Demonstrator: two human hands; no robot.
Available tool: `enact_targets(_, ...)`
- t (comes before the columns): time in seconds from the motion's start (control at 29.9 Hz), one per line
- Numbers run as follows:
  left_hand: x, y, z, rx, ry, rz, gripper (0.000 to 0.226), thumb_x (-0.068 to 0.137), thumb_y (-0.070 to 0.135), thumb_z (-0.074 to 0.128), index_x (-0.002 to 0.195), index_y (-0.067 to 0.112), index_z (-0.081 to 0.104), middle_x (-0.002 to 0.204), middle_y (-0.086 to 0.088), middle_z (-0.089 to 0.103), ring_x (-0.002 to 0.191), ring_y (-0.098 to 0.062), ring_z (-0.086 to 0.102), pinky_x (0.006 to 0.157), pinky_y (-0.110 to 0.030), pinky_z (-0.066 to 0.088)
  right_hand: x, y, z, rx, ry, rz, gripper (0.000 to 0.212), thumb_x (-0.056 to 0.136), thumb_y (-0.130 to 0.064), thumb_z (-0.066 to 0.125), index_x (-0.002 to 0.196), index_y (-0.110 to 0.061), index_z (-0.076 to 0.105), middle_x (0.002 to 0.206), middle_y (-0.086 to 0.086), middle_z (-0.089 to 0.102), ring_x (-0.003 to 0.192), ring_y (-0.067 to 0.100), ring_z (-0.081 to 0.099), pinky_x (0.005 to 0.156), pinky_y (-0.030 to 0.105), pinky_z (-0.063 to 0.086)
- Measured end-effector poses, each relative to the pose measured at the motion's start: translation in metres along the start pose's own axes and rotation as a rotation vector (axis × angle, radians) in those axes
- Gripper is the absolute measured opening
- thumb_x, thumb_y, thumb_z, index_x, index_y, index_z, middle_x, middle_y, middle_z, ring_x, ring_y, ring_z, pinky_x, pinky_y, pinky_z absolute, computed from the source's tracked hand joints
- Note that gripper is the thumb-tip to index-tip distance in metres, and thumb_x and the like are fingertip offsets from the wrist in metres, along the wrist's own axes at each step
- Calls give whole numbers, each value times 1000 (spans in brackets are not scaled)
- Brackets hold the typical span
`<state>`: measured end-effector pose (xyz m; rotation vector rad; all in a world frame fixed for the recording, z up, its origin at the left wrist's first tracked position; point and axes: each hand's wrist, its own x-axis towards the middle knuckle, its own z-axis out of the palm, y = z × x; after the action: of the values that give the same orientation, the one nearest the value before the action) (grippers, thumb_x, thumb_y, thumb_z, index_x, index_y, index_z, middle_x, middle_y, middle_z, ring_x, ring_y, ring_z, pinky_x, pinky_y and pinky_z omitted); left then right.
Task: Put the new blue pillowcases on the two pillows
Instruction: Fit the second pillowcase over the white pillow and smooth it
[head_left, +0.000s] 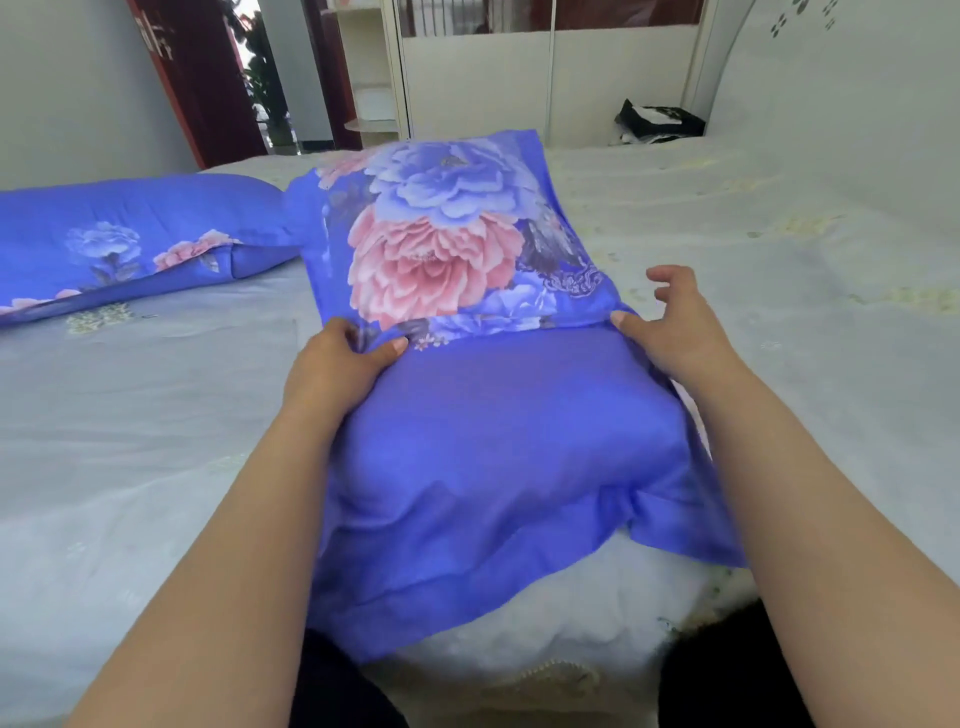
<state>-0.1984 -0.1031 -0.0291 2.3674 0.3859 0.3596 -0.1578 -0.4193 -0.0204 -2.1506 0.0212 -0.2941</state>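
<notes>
A person leaned over a bed (779, 291) with both arms stretched out. In front of them lay a pillow in a blue pillowcase (467, 441). The near part of the case was plain blue. The far part had big pink and blue flowers on it. The flowery part lay folded over the plain part like a flap.

The left hand (337, 364) gripped the left end of the flap, with the thumb on top and the fingers curled under the cloth. The right hand (675, 327) pressed its thumb on the right end of the flap. Its fingers were spread out loosely in the air and held nothing.

A second pillow (130, 239), also in a blue flowery case, lay on the bed to the left, just beside the first one. A black bag (660, 122) sat at the far side of the bed.
</notes>
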Motion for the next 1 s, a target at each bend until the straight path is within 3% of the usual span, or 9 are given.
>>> enact_targets(0.07,-7,1,6,199,119,57,55,80,57,62,113,13,54,117,-14,50,109,-34,49,89,-42,41,-4,2,2,-117,0,17,45,87,-35,63,127,-21,46,133,11,46,115,24,53,89,29,38)
enact_targets(0.17,-25,5,-1,417,403,259,44,84,50,59,105,12,57,110,-16,50,103,-37,48,80,-46,41,-16,-2,7,-260,54,-51,27,91,-43,55,106,-21,58,122,10,46,104,27,55,83,31,39)
enact_targets(0.3,-51,0,-1,451,370,298,49,89,54,47,101,7,51,101,-18,53,88,-40,54,65,-43,40,-37,-12,6,-424,267,-229,35,95,-50,42,95,-16,53,93,6,58,85,30,56,66,34,40)
enact_targets(0.43,-71,-13,-3,400,389,313,51,89,55,42,96,5,49,97,-17,52,82,-39,54,64,-44,41,-66,-10,13,-338,264,-399,31,95,-48,42,92,-19,51,63,-10,49,63,21,51,57,30,34)
enact_targets(0.57,-93,-31,14,-31,369,286,39,87,44,58,98,9,48,99,-3,41,91,-33,51,79,-44,45,-88,4,20,-324,358,-672,32,87,-47,50,88,-16,58,75,-8,58,69,11,52,57,24,36)
enact_targets(0.67,-114,-40,34,-308,411,255,48,85,35,66,117,5,48,113,4,37,106,-28,48,94,-44,43,-95,22,25,-365,346,-874,35,87,-42,58,98,-10,59,95,6,65,88,20,59,74,27,44)
enact_targets(0.77,-131,-51,49,-452,449,225,50,84,37,61,125,13,44,117,19,38,115,-18,44,98,-41,42,-96,39,27,-366,261,-1048,35,88,-38,64,107,-11,55,119,15,54,110,31,53,95,36,44)
enact_targets(0.87,-142,-59,60,-480,454,271,43,84,24,64,122,24,43,118,41,34,122,-18,41,99,-48,41,-99,52,24,-416,281,-1125,36,86,-41,67,108,-15,55,125,11,45,115,34,50,99,41,40)
enact_targets(1.0,-131,-69,57,-458,423,241,32,82,12,70,105,28,53,124,9,44,123,-10,42,98,-48,40,-104,63,16,-466,391,-1018,37,83,-45,69,107,-19,58,111,9,45,99,30,51,84,40,41)
